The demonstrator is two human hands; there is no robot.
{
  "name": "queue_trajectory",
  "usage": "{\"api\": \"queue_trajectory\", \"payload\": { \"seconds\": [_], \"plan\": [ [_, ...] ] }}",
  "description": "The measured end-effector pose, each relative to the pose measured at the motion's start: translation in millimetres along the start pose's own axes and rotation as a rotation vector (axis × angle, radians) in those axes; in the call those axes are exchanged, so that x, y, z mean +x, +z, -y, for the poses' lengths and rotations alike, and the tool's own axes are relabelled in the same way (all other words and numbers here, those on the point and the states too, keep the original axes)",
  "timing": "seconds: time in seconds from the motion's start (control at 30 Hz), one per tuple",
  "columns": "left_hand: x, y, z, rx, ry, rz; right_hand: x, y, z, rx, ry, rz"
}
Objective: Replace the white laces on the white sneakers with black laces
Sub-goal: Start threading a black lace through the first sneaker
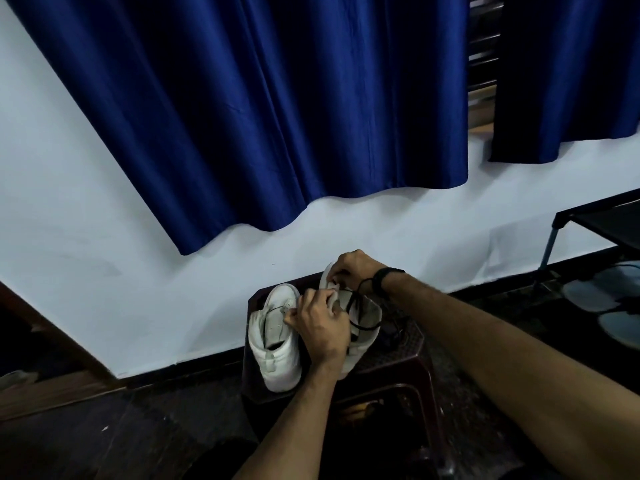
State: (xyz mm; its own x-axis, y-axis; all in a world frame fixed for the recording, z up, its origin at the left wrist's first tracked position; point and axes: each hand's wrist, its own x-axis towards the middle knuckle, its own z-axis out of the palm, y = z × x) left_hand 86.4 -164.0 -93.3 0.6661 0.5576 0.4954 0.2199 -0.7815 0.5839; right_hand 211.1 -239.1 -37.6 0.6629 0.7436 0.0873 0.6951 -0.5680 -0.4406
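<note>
- two white sneakers sit side by side on a dark plastic stool [391, 358] in the lower centre of the frame, toes pointing up toward the pale wall [104, 209].
- the left sneaker [277, 341] stands bare of laces as far as can be seen, tongue exposed, heel toward the bottom of the frame.
- the right sneaker [360, 327] is just beside it, partly covered by both hands, and a black lace [360, 325] crosses its opening in a loose loop.
- the left hand [322, 327] lies over the gap between the two shoes, fingers curled and pinched near the eyelets; it seems closed on the lace or the shoe's edge, but which one cannot be made out.
- the right hand [353, 268] is up at the toe end of the right sneaker, fingers bent inward and pinched at the upper edge; more black lace trails by its wrist, what exactly it grips cannot be told.
- a dark band [382, 280] wraps the right wrist.
- blue curtains [277, 116] fill the upper half of the frame.
- at the right edge, a dark rack [595, 220] with pale footwear [602, 296] under it on the floor.
</note>
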Motion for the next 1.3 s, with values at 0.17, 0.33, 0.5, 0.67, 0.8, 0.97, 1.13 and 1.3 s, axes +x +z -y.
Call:
{"api": "queue_trajectory", "payload": {
  "seconds": [0.17, 0.33, 0.5, 0.67, 0.8, 0.97, 1.13, 1.3],
  "plan": [
    [7, -6, 12, 0.014, -0.003, -0.032, 10, 3, 10, -0.02, 0.002, 0.031],
    [15, -9, 31, 0.09, -0.05, 0.023, 25, 22, 18, -0.065, -0.029, 0.101],
    [22, -9, 40, 0.178, -0.086, 0.06, 24, 37, 21, -0.097, 0.015, 0.056],
    [25, -11, 42, 0.228, -0.088, 0.079, 0, 53, 29, -0.175, 0.085, -0.286],
    [32, -12, 42, 0.368, -0.081, 0.195, -9, 64, 34, -0.233, 0.21, -0.241],
    [47, -12, 51, 0.303, -0.137, 0.366, 0, 69, 36, -0.408, 0.169, -0.15],
    [50, -16, 53, 0.237, -0.184, 0.422, 12, 75, 40, -0.394, 0.149, -0.16],
    [43, -18, 51, 0.309, -0.069, 0.362, 25, 72, 50, -0.467, 0.152, -0.155]
  ]
}}
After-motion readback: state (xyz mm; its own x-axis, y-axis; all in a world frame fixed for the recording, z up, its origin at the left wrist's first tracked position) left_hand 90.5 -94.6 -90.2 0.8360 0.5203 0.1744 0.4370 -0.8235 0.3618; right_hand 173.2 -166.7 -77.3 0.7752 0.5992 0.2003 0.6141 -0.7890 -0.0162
